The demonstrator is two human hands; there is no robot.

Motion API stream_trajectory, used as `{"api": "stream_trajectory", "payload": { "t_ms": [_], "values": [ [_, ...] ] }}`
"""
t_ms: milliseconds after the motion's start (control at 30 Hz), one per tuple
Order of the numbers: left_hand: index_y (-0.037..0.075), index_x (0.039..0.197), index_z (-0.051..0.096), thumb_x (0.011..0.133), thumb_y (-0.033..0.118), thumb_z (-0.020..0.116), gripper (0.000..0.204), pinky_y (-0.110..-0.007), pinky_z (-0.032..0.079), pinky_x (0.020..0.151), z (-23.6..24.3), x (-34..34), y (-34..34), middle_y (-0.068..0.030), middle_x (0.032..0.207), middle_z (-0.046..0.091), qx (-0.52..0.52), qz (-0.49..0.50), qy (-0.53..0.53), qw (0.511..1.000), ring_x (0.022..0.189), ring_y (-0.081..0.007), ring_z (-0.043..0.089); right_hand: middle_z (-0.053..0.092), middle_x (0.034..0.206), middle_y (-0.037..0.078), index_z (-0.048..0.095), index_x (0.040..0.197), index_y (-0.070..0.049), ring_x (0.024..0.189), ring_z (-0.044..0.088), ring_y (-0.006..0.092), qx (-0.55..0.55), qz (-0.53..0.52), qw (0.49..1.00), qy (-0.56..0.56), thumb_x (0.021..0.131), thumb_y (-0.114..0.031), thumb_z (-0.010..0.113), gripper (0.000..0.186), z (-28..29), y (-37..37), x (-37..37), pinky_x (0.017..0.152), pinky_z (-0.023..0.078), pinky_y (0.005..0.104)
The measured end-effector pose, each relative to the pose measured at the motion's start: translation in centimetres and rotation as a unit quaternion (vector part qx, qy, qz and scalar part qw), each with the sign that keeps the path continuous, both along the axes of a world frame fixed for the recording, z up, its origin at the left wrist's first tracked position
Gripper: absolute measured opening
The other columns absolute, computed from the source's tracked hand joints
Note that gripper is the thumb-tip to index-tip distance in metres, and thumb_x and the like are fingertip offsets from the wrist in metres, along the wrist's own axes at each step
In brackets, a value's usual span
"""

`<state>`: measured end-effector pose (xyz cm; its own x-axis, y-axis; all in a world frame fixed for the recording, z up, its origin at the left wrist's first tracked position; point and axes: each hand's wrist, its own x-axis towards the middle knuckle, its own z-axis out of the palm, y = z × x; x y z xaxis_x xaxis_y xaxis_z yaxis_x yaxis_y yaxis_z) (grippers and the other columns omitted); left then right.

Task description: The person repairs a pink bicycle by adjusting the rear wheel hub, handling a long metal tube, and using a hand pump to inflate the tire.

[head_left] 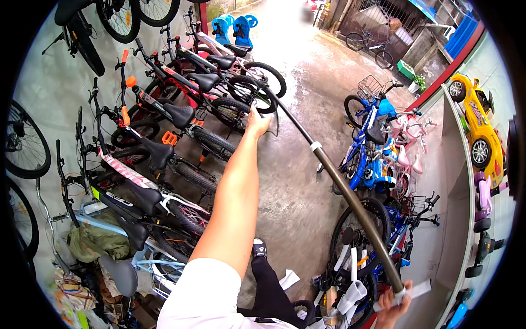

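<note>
A long dark telescopic pole (359, 208) slants across the view, with a white collar (315, 146) where its thick and thin sections meet. Fingers of my right hand (392, 304) wrap round its near end at the lower right, beside a whitish, flat-looking piece (419, 290). My left arm stretches far forward. At its end my left hand (257, 123) looks closed, close to the pole's thin far end and a bicycle rear wheel (262, 104). A thin dark curved part (276, 125) shows by that hand; what the fingers hold is hidden.
Bicycles (181, 115) stand in a row on the left, and more hang on the wall. Blue (364, 129) and pink bikes (408, 131) stand on the right. A shelf (460, 164) carries a yellow toy car (479, 129). White wrappings (350, 296) lie near my right hand.
</note>
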<state>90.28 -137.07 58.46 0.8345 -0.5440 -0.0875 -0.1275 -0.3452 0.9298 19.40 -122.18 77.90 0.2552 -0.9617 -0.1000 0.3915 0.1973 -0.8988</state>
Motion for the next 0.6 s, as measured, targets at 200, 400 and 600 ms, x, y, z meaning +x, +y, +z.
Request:
{"api": "stream_trajectory", "payload": {
  "t_ms": [200, 400, 600],
  "values": [
    [0.01, 0.108, 0.067, 0.109, 0.032, 0.043, 0.033, -0.035, 0.05, 0.085, -1.2, -1.2, -0.6, -0.0025, 0.091, 0.07, -0.204, -0.077, 0.26, 0.941, 0.087, -0.0159, 0.066, 0.057, 0.086, 0.005, 0.054, 0.133, -0.013, 0.052, 0.043, 0.0121, 0.087, 0.075, 0.989, -0.098, 0.09, -0.028, 0.066, 0.047, 2.3, 2.9, -2.4, 0.045, 0.036, 0.0262],
    [0.004, 0.111, 0.07, 0.107, 0.029, 0.05, 0.032, -0.025, 0.032, 0.052, 3.6, -8.7, 8.0, 0.0053, 0.065, 0.045, -0.198, -0.002, 0.172, 0.965, 0.057, -0.006, 0.04, 0.047, 0.065, 0.004, 0.05, 0.123, -0.02, 0.038, 0.037, 0.01, 0.128, -0.04, 0.99, -0.047, 0.094, -0.04, 0.054, 0.035, -3.0, 3.4, -0.1, 0.035, 0.031, 0.0253],
    [0.002, 0.13, 0.064, 0.107, 0.026, 0.051, 0.036, -0.024, 0.032, 0.055, 13.5, -13.9, 18.9, 0.0063, 0.069, 0.043, -0.141, -0.007, -0.011, 0.99, 0.062, -0.0045, 0.039, 0.044, 0.061, 0.001, 0.065, 0.112, -0.023, 0.039, 0.035, 0.0101, 0.237, -0.006, 0.964, -0.121, 0.088, -0.043, 0.056, 0.032, -5.4, 8.3, 2.3, 0.037, 0.028, 0.0261]
  ]
}}
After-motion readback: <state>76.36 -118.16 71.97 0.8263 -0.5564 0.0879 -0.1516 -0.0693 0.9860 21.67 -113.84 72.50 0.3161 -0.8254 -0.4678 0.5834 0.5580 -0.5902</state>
